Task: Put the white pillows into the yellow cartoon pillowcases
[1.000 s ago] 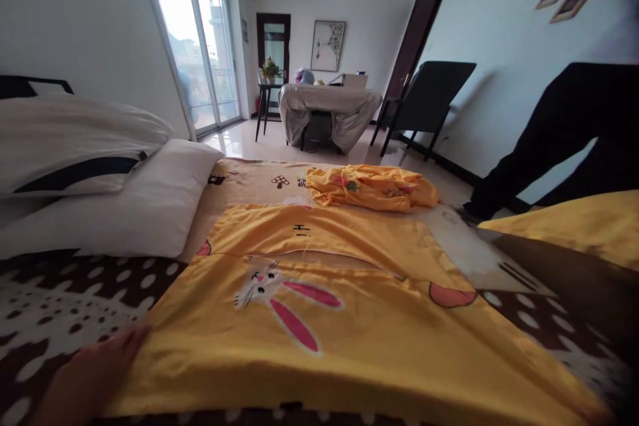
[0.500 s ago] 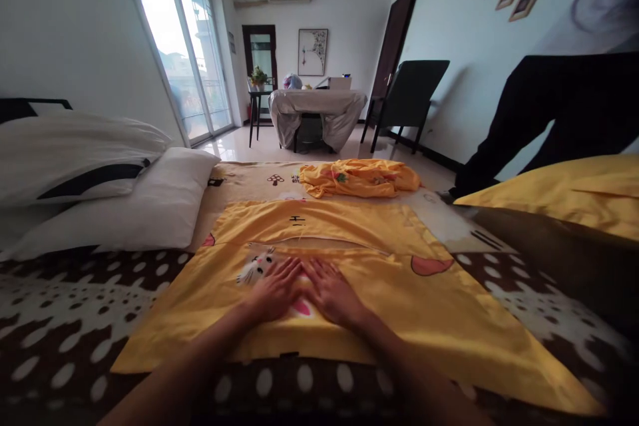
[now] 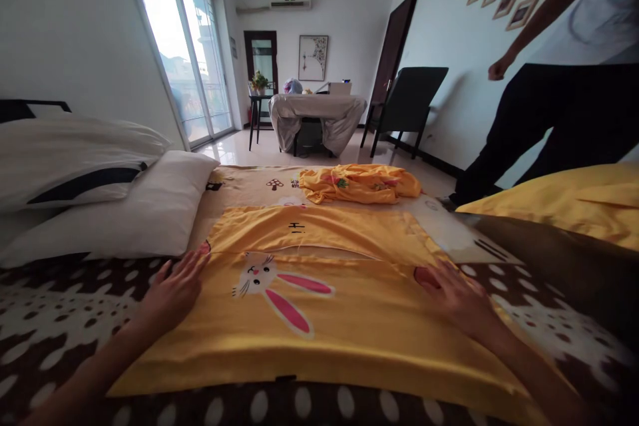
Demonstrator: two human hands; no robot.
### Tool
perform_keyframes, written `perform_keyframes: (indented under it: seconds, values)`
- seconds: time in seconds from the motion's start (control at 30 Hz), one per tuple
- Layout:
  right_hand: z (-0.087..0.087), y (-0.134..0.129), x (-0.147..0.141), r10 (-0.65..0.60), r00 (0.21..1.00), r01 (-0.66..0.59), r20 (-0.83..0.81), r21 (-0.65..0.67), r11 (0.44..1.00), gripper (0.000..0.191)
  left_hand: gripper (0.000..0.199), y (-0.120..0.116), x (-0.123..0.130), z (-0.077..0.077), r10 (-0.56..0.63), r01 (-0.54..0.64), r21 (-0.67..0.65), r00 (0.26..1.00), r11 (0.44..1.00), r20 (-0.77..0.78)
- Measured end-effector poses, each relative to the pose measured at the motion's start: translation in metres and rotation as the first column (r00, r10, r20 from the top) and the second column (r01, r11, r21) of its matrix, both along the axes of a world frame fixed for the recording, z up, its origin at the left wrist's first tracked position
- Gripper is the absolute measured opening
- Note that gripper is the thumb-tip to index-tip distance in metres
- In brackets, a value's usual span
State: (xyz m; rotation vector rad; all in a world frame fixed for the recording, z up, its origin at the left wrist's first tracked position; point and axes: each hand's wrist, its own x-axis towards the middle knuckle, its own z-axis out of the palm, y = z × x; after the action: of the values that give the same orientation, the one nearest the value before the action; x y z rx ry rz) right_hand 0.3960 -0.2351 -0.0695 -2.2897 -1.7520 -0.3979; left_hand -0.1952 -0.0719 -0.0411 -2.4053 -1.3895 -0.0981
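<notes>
A yellow pillowcase (image 3: 359, 319) with a printed white rabbit lies spread on the bed, its opening slit running across the upper part. My left hand (image 3: 180, 283) rests at the pillowcase's left edge, fingers stretched out and pointing away from me. At the right edge, beside a red printed patch, my right hand (image 3: 452, 293) lies with its fingers extended on the cloth. Neither hand holds anything. Folds run across the cloth near the slit.
A crumpled yellow cloth (image 3: 359, 184) lies beyond the pillowcase on the patterned bed sheet (image 3: 249, 180). White pillows (image 3: 150, 206) are piled at left. Another yellow cloth (image 3: 564, 196) is at right, with a person (image 3: 564, 113) standing behind it. Farther off stands a covered table (image 3: 319, 104).
My hands have moved apart from the middle of the pillowcase to its left and right edges, uncovering the rabbit print. The other person's arm now shows at upper right.
</notes>
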Motion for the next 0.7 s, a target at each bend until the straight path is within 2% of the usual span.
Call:
perform_keyframes:
  seconds: [0.07, 0.1, 0.13, 0.17, 0.27, 0.33, 0.37, 0.43, 0.5, 0.6, 0.67, 0.7]
  values:
    - [0.024, 0.051, -0.041, 0.108, 0.985, -0.125, -0.138, -0.125, 0.984, 0.061, 0.054, 0.027, 0.051, 0.021, -0.075, 0.081, -0.11, 0.995, 0.991, 0.062]
    - [0.033, 0.079, -0.064, 0.168, 0.964, -0.206, -0.206, -0.176, 0.963, 0.061, 0.055, 0.042, 0.079, 0.028, -0.057, 0.074, -0.194, 0.994, 0.978, 0.092]
    - [0.039, 0.107, -0.088, 0.219, 0.949, -0.265, -0.228, -0.193, 0.945, 0.059, 0.055, 0.057, 0.109, 0.033, -0.053, 0.086, -0.299, 0.992, 0.95, 0.117]
    - [0.043, 0.134, -0.112, 0.251, 0.938, -0.301, -0.241, -0.201, 0.932, 0.058, 0.055, 0.071, 0.139, 0.036, -0.054, 0.094, -0.33, 0.99, 0.939, 0.128]
    - [0.036, 0.205, -0.171, 0.286, 0.92, -0.344, -0.267, -0.208, 0.915, 0.057, 0.053, 0.109, 0.217, 0.024, -0.04, 0.097, -0.361, 0.986, 0.928, 0.163]
    - [0.025, 0.235, -0.184, 0.298, 0.915, -0.359, -0.271, -0.214, 0.909, 0.058, 0.054, 0.131, 0.244, 0.008, -0.03, 0.101, -0.374, 0.981, 0.922, 0.19]
    - [0.018, 0.244, -0.179, 0.303, 0.915, -0.364, -0.268, -0.219, 0.905, 0.058, 0.054, 0.141, 0.245, -0.001, -0.019, 0.096, -0.382, 0.98, 0.919, 0.2]
    - [0.007, 0.25, -0.146, 0.3, 0.92, -0.358, -0.254, -0.227, 0.906, 0.057, 0.056, 0.163, 0.223, -0.015, 0.032, 0.055, -0.396, 0.977, 0.916, 0.21]
    - [0.0, 0.24, -0.087, 0.259, 0.938, -0.31, -0.23, -0.223, 0.924, 0.057, 0.057, 0.187, 0.175, -0.023, 0.127, -0.034, -0.404, 0.97, 0.914, 0.205]
    - [-0.007, 0.213, 0.018, 0.136, 0.969, -0.185, -0.208, -0.241, 0.953, 0.059, 0.062, 0.22, 0.094, -0.026, 0.267, -0.175, -0.42, 0.948, 0.891, 0.172]
    - [-0.01, 0.198, 0.079, 0.032, 0.987, -0.07, -0.16, -0.235, 0.969, 0.06, 0.062, 0.237, 0.058, -0.024, 0.294, -0.2, -0.427, 0.941, 0.882, 0.166]
    - [-0.011, 0.194, 0.102, -0.034, 0.991, 0.004, -0.133, -0.225, 0.974, 0.059, 0.06, 0.245, 0.048, -0.023, 0.299, -0.204, -0.411, 0.936, 0.888, 0.183]
